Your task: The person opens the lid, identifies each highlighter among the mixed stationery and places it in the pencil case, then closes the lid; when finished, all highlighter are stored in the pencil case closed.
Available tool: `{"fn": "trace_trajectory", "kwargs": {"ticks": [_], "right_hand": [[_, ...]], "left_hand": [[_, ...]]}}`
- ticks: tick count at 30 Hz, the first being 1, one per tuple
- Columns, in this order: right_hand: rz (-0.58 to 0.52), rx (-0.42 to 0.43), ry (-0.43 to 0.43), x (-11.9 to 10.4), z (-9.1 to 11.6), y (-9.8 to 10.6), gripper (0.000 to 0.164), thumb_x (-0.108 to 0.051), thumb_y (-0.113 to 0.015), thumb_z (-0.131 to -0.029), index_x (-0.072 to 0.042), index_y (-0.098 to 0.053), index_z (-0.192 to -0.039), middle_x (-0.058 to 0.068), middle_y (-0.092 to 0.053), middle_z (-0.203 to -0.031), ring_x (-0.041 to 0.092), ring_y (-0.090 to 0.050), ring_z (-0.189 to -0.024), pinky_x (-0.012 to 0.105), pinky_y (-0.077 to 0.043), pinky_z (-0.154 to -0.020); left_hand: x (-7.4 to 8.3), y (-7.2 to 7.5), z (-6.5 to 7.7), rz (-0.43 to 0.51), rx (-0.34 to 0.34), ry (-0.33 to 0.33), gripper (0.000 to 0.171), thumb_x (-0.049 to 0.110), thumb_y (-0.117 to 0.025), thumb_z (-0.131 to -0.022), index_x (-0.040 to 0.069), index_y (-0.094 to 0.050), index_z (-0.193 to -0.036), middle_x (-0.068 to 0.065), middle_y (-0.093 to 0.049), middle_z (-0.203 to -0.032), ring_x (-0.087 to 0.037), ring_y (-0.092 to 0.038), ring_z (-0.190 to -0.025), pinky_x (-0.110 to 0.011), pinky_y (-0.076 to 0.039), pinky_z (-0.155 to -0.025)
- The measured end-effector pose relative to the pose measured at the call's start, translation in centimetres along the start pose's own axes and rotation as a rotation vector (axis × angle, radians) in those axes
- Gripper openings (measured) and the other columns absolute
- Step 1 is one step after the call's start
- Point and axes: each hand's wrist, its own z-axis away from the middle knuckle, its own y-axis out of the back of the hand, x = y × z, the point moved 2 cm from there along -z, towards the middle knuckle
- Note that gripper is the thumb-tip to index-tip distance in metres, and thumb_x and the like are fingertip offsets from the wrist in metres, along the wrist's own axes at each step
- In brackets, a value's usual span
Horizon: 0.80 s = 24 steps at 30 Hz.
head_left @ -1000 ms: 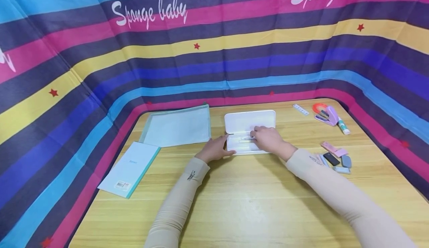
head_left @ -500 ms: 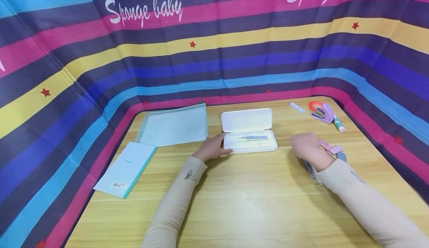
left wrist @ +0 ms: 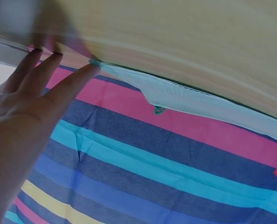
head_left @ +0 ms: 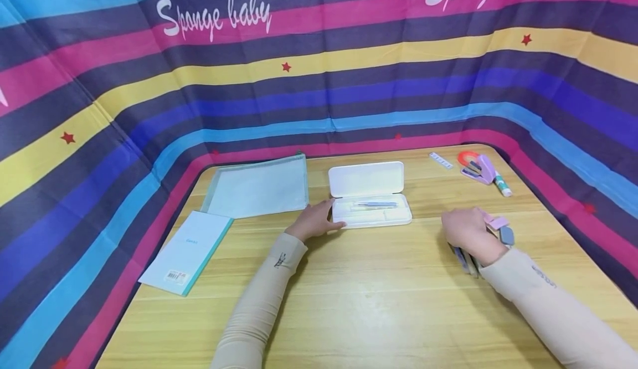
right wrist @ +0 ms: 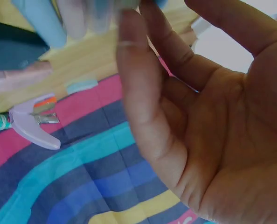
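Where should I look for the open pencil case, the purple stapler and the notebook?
Pencil case (head_left: 366, 179): head view, inside of raised lid.
Stapler (right wrist: 29, 125): right wrist view, curved purple arm.
Notebook (head_left: 188, 254): head view, white cover.

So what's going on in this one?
A person's left hand rests against the left end of an open white pencil case with a pen inside. Their right hand is down over pastel markers to the case's right; whether it grips one is unclear.
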Motion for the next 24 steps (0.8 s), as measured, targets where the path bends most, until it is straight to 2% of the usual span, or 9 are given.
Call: {"fn": "trace_trajectory", "kwargs": {"ticks": [9, 15, 18, 20, 23, 24], "right_hand": [[-0.043, 0.016, -0.013, 0.0, 0.1, -0.6, 0.012, -0.010, -0.051, -0.072, -0.010, -0.055, -0.061, 0.005, -0.050, -0.059, 0.022, -0.046, -0.053, 0.050, -0.038, -0.063], [-0.124, -0.027, -0.019, -0.8, 0.1, 0.1, 0.011, -0.012, -0.052, -0.073, -0.012, -0.055, -0.062, 0.006, -0.050, -0.063, 0.022, -0.045, -0.054, 0.037, -0.038, -0.046], [-0.139, 0.032, 0.005, -1.7, -0.5, 1.2, 0.009, -0.014, -0.054, -0.074, -0.011, -0.055, -0.065, 0.006, -0.052, -0.064, 0.022, -0.046, -0.054, 0.038, -0.039, -0.044], [-0.135, 0.094, 0.015, -2.5, -1.1, 2.0, 0.009, -0.015, -0.053, -0.076, -0.008, -0.058, -0.074, 0.007, -0.053, -0.066, 0.024, -0.048, -0.055, 0.040, -0.040, -0.044], [-0.117, 0.172, 0.034, -3.8, -2.5, 2.9, 0.022, -0.015, -0.052, -0.078, -0.002, -0.059, -0.094, 0.008, -0.054, -0.066, 0.025, -0.049, -0.055, 0.041, -0.039, -0.045], [-0.107, 0.186, 0.040, -4.3, -3.0, 3.1, 0.023, -0.014, -0.051, -0.078, -0.001, -0.059, -0.096, 0.007, -0.053, -0.064, 0.024, -0.048, -0.053, 0.040, -0.039, -0.044]], "left_hand": [[0.0, 0.0, 0.1, 0.005, 0.009, -0.002, 0.092, 0.070, -0.044, -0.070, 0.015, -0.020, -0.139, -0.003, -0.031, -0.137, -0.019, -0.029, -0.123, -0.052, -0.013, -0.099], [-0.1, -0.1, 0.1, -0.006, -0.001, 0.008, 0.092, 0.070, -0.044, -0.070, 0.015, -0.019, -0.139, -0.002, -0.029, -0.138, -0.018, -0.027, -0.124, -0.051, -0.013, -0.100], [-0.1, -0.2, 0.0, -0.013, -0.002, 0.010, 0.091, 0.070, -0.043, -0.070, 0.015, -0.019, -0.139, -0.002, -0.029, -0.138, -0.018, -0.027, -0.124, -0.050, -0.013, -0.100], [-0.1, -0.2, 0.0, -0.009, -0.002, 0.008, 0.091, 0.070, -0.044, -0.071, 0.015, -0.019, -0.139, -0.002, -0.029, -0.138, -0.018, -0.027, -0.124, -0.051, -0.013, -0.099], [0.0, -0.1, 0.1, 0.001, 0.003, 0.001, 0.091, 0.069, -0.045, -0.070, 0.015, -0.020, -0.139, -0.003, -0.030, -0.137, -0.019, -0.028, -0.124, -0.052, -0.014, -0.099], [0.0, -0.1, 0.1, 0.006, 0.005, -0.002, 0.091, 0.069, -0.046, -0.070, 0.015, -0.020, -0.139, -0.003, -0.031, -0.137, -0.019, -0.029, -0.123, -0.052, -0.014, -0.099]]}}
